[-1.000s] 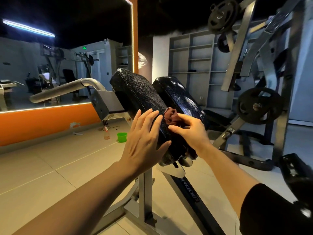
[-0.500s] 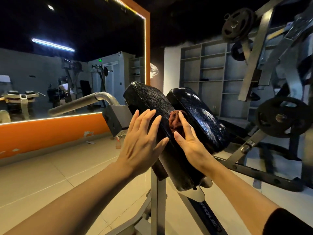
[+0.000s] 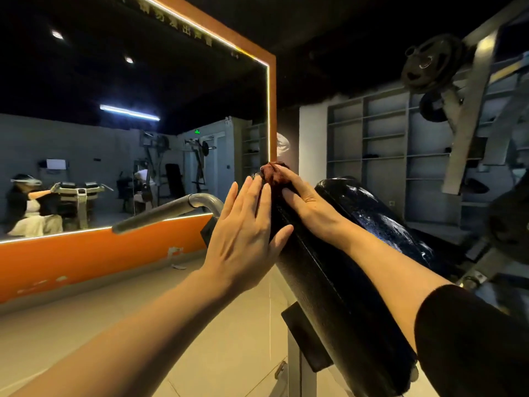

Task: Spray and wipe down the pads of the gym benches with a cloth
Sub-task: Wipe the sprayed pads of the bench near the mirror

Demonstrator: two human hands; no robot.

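While L hand lies flat, fingers straight, on near pad, R hand pinches cloth at pad's top edge

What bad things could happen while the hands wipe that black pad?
The cloth is bunched under the right hand at the very top edge of the near pad, so it might slip over the far side. The left hand presses flat against the pad's side; if the pad swivels, that hand could slide off. The far pad looks wet, so a sleeve could get damp.
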